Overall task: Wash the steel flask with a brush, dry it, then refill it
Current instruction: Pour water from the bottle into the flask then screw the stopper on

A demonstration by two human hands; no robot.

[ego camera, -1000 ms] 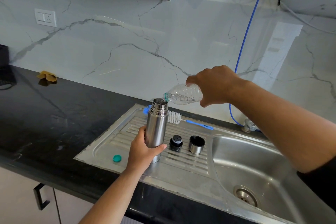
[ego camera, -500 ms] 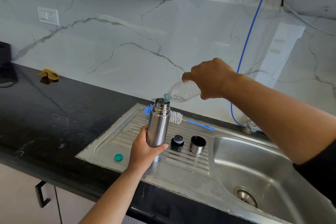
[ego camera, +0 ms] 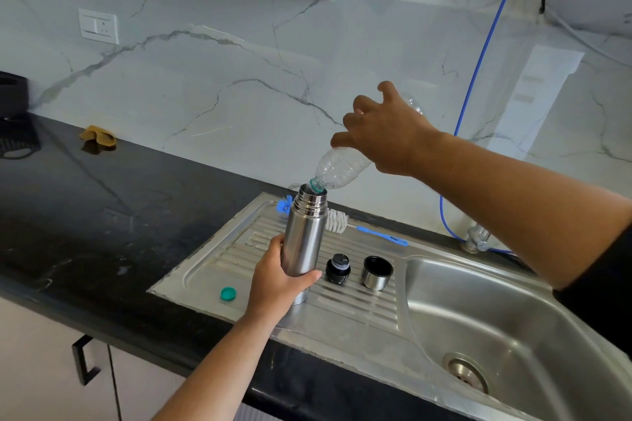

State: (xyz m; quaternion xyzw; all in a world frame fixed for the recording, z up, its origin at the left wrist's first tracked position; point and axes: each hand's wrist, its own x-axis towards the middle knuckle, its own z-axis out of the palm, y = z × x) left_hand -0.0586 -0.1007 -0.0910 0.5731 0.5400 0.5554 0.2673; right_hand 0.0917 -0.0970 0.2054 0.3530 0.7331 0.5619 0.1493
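A person refills a tall cylindrical brushed-steel flask [ego camera: 305, 236] standing upright on the ribbed draining board of a stainless steel sink [ego camera: 359, 321] set in a black stone counter. The left hand [ego camera: 277, 278] wraps its fingers and thumb round the flask's lower body, steadying it. The right hand [ego camera: 386, 137] holds a clear crumpled plastic bottle [ego camera: 342, 169] tipped steeply neck-down, its green-ringed mouth resting at the flask's open rim; the fingers curl over the bottle's body, though one or two stand lifted off it.

Done well, the pour seems to call for the bottle mouth kept centred over the narrow opening and the tilt raised gradually, so the last water does not gulp out and run down the threaded neck. The left grip looks best kept low and firm, since the flask stands on uneven ribs.

Waiting just beside the flask are a black stopper [ego camera: 338, 270] and a steel cup-lid [ego camera: 377, 272] lying open side up. A blue-handled white bottle brush [ego camera: 362, 227] lies behind, and a small green bottle cap [ego camera: 228, 293] sits near the board's front edge.
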